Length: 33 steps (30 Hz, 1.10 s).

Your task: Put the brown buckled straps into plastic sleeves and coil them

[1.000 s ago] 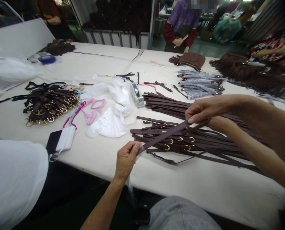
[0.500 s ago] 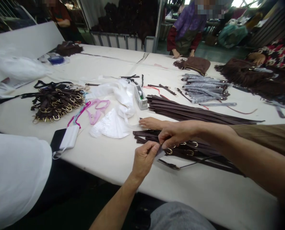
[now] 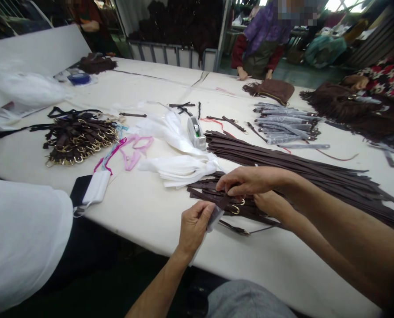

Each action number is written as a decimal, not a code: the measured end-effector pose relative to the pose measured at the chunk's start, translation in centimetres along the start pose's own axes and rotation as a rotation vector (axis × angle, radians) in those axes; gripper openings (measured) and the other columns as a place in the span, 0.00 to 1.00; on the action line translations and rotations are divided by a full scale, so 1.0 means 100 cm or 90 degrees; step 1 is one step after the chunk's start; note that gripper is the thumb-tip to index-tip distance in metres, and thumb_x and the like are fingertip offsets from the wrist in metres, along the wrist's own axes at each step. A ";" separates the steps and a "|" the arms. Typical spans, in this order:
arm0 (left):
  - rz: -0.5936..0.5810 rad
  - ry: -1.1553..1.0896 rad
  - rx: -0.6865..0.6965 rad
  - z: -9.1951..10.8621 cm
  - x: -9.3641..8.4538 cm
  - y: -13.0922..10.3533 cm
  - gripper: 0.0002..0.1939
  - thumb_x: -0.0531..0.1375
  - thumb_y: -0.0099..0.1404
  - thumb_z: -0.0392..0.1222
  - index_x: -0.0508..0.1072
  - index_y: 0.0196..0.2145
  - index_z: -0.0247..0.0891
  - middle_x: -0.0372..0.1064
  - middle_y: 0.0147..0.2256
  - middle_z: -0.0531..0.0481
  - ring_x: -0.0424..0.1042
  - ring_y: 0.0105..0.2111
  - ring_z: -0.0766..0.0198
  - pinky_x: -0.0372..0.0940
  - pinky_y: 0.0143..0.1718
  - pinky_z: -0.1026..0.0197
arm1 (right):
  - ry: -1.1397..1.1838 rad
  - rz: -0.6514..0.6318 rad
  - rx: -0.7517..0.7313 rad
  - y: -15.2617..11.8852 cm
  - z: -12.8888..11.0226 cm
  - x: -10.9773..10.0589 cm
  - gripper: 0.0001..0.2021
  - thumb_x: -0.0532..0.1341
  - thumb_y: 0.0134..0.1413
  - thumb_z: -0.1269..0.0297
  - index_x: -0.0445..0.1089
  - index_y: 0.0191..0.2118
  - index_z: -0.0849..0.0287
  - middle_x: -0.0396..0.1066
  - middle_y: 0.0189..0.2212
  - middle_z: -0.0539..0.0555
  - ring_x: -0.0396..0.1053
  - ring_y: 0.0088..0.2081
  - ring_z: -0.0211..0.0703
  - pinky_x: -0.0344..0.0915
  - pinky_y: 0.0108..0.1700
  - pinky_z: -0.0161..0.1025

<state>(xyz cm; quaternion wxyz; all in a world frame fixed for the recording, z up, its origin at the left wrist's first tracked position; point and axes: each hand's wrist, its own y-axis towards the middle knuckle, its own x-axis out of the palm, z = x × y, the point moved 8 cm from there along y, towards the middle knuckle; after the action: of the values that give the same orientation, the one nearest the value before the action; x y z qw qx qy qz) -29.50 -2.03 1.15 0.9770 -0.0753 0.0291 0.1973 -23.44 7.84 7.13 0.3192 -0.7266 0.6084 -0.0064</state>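
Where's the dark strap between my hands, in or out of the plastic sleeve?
Apparently partly in: the dark strap meets the plastic sleeve at your left hand; above, it runs bare to your right hand.

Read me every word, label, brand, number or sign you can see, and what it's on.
No text can be read in this view.
Tape dispenser: too small and blurred to tell.
White power bank: no legible marking.
Brown strap in the right hand and plastic sleeve in the left hand: no lettering discernible.
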 end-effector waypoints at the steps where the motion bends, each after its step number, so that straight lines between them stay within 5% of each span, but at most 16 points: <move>1: 0.004 0.000 0.005 0.000 -0.001 0.000 0.13 0.54 0.62 0.48 0.72 0.31 0.36 0.64 0.24 0.54 0.62 0.21 0.71 0.58 0.22 0.69 | 0.012 0.006 -0.010 0.001 -0.001 0.003 0.22 0.53 0.52 0.71 0.59 0.55 0.62 0.69 0.28 0.50 0.65 0.26 0.33 0.61 0.28 0.30; 4: 0.041 -0.016 0.017 -0.003 -0.004 -0.001 0.13 0.54 0.62 0.48 0.72 0.32 0.36 0.65 0.23 0.54 0.62 0.21 0.71 0.60 0.23 0.69 | 0.011 0.063 -0.035 0.002 -0.006 0.007 0.29 0.51 0.52 0.75 0.48 0.61 0.57 0.69 0.33 0.51 0.66 0.26 0.32 0.62 0.29 0.30; 9: 0.144 -0.015 0.039 -0.010 -0.015 -0.006 0.12 0.56 0.61 0.47 0.72 0.33 0.37 0.68 0.25 0.54 0.64 0.21 0.70 0.61 0.24 0.68 | 0.139 0.295 -0.041 0.003 0.001 0.002 0.24 0.59 0.47 0.70 0.58 0.53 0.60 0.66 0.26 0.47 0.65 0.25 0.34 0.61 0.27 0.30; 13: 0.174 -0.011 0.032 -0.014 -0.018 -0.007 0.12 0.56 0.61 0.48 0.72 0.34 0.38 0.70 0.27 0.53 0.66 0.22 0.69 0.62 0.25 0.68 | 0.343 0.401 -0.053 0.004 0.019 0.010 0.12 0.61 0.47 0.64 0.65 0.38 0.61 0.64 0.21 0.45 0.63 0.21 0.32 0.60 0.23 0.29; 17: 0.188 -0.016 0.020 -0.016 -0.015 -0.005 0.12 0.57 0.60 0.48 0.72 0.35 0.37 0.70 0.27 0.52 0.67 0.23 0.69 0.62 0.25 0.68 | 0.336 0.498 -0.054 0.000 0.024 0.014 0.10 0.63 0.45 0.61 0.70 0.31 0.63 0.67 0.20 0.47 0.63 0.22 0.32 0.59 0.24 0.30; 20: 0.194 -0.043 0.016 -0.016 -0.011 -0.003 0.12 0.57 0.60 0.48 0.71 0.36 0.38 0.69 0.27 0.53 0.66 0.23 0.69 0.61 0.25 0.68 | 0.268 0.562 -0.077 -0.006 0.022 0.018 0.09 0.61 0.48 0.60 0.73 0.31 0.61 0.71 0.26 0.51 0.67 0.29 0.37 0.63 0.31 0.34; 23: 0.225 -0.058 0.028 -0.014 -0.011 -0.001 0.11 0.57 0.60 0.48 0.70 0.34 0.37 0.68 0.27 0.54 0.66 0.24 0.70 0.62 0.27 0.68 | 0.290 0.630 -0.087 -0.008 0.024 0.033 0.17 0.63 0.47 0.60 0.69 0.45 0.57 0.69 0.43 0.55 0.67 0.40 0.42 0.65 0.38 0.37; 25: 0.257 -0.061 0.049 -0.009 -0.014 0.000 0.10 0.57 0.60 0.47 0.69 0.33 0.37 0.68 0.27 0.54 0.67 0.27 0.69 0.63 0.30 0.67 | 0.368 0.618 -0.086 -0.001 0.028 0.051 0.25 0.63 0.46 0.59 0.63 0.51 0.56 0.65 0.47 0.56 0.66 0.42 0.43 0.66 0.40 0.39; 28: 0.266 -0.075 0.088 0.006 -0.017 0.004 0.10 0.57 0.61 0.46 0.68 0.33 0.37 0.68 0.29 0.53 0.68 0.30 0.67 0.64 0.33 0.67 | 0.451 0.600 -0.113 0.012 0.024 0.070 0.17 0.57 0.53 0.56 0.65 0.47 0.58 0.69 0.40 0.54 0.66 0.42 0.43 0.63 0.44 0.40; 33: 0.172 -0.004 0.201 0.054 -0.020 0.011 0.13 0.57 0.61 0.43 0.67 0.44 0.39 0.70 0.32 0.52 0.70 0.31 0.67 0.65 0.36 0.65 | 0.443 0.666 -0.178 0.005 0.012 0.058 0.14 0.53 0.57 0.56 0.68 0.43 0.58 0.69 0.36 0.51 0.65 0.39 0.40 0.61 0.42 0.36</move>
<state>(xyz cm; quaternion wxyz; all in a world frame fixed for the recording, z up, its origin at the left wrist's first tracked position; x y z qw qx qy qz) -31.67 -0.95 6.54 0.9413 0.0842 0.0666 0.3200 -21.88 3.20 3.80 -0.0333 -0.3244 0.9453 -0.0058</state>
